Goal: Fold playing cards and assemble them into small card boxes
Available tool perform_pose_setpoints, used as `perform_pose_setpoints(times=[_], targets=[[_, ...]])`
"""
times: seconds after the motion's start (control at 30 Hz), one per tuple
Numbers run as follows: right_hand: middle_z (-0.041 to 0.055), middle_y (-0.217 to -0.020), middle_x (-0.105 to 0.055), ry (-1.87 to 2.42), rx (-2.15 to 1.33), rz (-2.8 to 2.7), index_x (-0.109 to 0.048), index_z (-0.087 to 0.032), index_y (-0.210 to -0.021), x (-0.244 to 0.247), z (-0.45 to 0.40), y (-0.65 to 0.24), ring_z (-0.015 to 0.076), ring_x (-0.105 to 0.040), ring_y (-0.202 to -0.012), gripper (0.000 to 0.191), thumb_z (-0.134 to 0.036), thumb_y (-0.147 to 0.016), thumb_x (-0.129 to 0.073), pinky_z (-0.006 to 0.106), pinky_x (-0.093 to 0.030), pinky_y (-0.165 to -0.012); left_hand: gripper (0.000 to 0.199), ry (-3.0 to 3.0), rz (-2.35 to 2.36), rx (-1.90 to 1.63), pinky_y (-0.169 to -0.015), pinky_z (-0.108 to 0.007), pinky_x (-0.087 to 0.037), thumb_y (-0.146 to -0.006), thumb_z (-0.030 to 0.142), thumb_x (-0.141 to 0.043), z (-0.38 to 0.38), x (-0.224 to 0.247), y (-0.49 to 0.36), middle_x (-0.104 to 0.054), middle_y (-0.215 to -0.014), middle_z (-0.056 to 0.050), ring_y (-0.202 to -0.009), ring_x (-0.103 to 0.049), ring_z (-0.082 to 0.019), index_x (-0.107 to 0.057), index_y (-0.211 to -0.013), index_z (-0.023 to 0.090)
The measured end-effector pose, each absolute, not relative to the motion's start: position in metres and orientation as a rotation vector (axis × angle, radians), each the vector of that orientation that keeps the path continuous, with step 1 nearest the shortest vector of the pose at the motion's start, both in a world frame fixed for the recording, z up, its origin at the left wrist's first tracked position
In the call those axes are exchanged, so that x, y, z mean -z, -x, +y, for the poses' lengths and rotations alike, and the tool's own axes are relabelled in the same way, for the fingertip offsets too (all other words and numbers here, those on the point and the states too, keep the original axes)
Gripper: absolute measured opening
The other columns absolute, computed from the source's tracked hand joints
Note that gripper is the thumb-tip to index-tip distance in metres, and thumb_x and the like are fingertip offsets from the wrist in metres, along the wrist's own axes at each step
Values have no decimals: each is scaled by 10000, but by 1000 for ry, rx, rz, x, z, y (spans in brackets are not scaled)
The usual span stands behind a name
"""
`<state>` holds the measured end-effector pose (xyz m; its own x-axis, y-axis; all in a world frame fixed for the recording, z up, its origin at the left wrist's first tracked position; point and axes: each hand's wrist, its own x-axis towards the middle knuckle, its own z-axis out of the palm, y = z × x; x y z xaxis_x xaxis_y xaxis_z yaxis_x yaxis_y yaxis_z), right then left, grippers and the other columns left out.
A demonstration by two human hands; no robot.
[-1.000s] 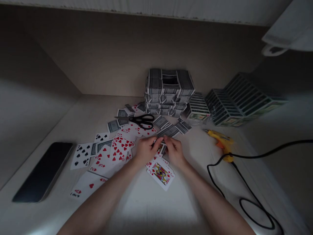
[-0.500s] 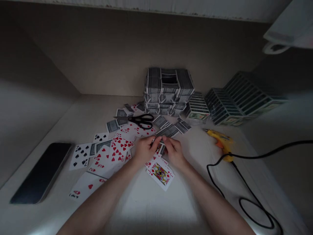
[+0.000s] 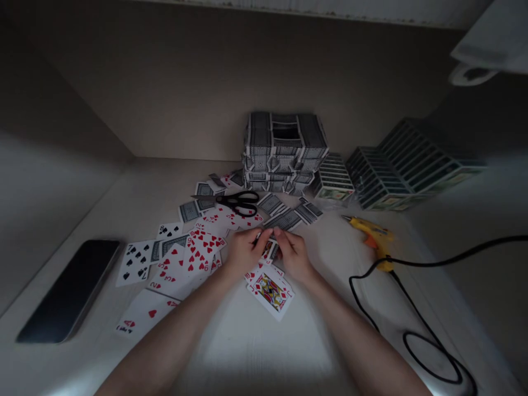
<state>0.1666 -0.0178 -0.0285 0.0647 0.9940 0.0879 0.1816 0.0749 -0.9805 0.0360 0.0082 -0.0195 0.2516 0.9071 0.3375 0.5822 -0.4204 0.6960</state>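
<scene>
The face card (image 3: 269,252) was pinched by fingers (image 3: 264,238) of the left hand (image 3: 242,253), at nine o'clock, and right hand (image 3: 296,254), at three, neither nearer.

- White tabletop (image 3: 256,352), bare at the near middle.
- Left: a dark phone (image 3: 70,291).
- Left to middle: loose playing cards (image 3: 202,250), overlapping.
- Far middle: a patterned card structure (image 3: 284,157).
- Far right: slatted structures (image 3: 383,179).
- Right: a yellow glue gun (image 3: 377,231), its black cord looping near.
</scene>
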Motion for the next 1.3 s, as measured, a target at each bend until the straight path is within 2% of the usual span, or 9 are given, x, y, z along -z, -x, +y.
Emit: perform_pose_setpoints(times=[0.3,0.5,0.6,0.7,0.87,1.3], targets=[[-43,-475,-370,1334,-994,-1301,-391,-185,-520,30,-18,-167,89,-355,-459,444,-477,-854,-398,228,-254,-432,442,-2110,1330,-1040,-442,-195,-244,-842,380,-432,9,19,-36,-374,-416,50,-422,-325,-60,-419,-463,153],[-44,-496,-409,1317,-950,-1340,-469,-178,-564,29,-17,-167,97,-392,-473,372,-408,-852,-423,220,-302,-450,442,-2120,1336,-1027,-447,-199,-248,-837,397,-444,9,20,-36,-385,-412,50,-419,-331,-59,-432,-468,153],[-3,-675,-558,1275,-795,-1334,-594,-181,-761,26,-15,-168,125,-514,-621,221,-350,-836,-472,226,-401,-555,434,-2103,1368,-1037,-445,-200,-248,-836,399,-440,10,20,-36,-403,-420,49,-420,-336,-59,-444,-479,153],[48,-883,-616,1202,-664,-1380,-625,-206,-916,21,-13,-169,159,-567,-812,176,-289,-832,-494,266,-451,-691,415,-2094,1413,-1026,-449,-202,-256,-837,403,-435,10,19,-36,-446,-438,42,-428,-366,-63,-485,-509,154],[51,-843,-634,1181,-581,-1485,-644,-204,-877,20,-12,-172,165,-576,-807,180,-229,-851,-468,299,-459,-724,417,-2135,1467,-975,-452,-208,-252,-844,411,-425,10,20,-35,-476,-450,33,-431,-378,-67,-516,-527,155],[60,-838,-645,1237,-531,-1511,-630,-208,-853,16,-14,-172,177,-584,-802,156,-247,-836,-480,318,-460,-731,432,-2153,1453,-949,-450,-210,-247,-846,407,-420,11,21,-36,-462,-445,31,-437,-358,-72,-481,-498,160]])
